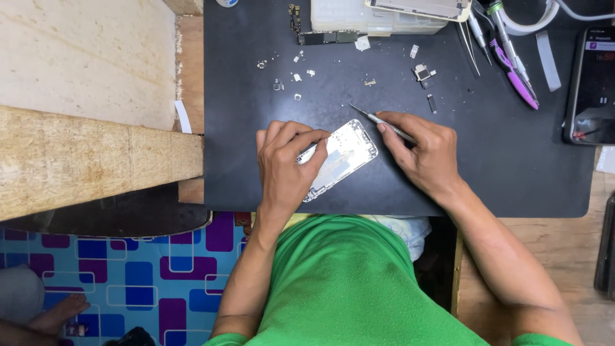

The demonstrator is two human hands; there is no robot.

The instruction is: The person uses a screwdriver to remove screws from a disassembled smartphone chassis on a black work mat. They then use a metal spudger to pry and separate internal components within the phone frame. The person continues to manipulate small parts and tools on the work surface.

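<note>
An opened silver phone housing (343, 156) lies tilted on a dark work mat (500, 166) in front of me. My left hand (285, 163) rests on its near left side, fingers curled over the edge and gripping it. My right hand (419, 154) holds thin metal tweezers (371, 117), whose tip points up and left just above the housing's far corner. Small screws and metal parts (298, 77) are scattered on the mat beyond the housing.
A white parts tray (359, 22) and a circuit board (327, 37) sit at the mat's far edge. Tweezers and purple tools (512, 70) lie at the upper right, beside a dark phone (592, 83). A wooden bench (90, 154) is on the left.
</note>
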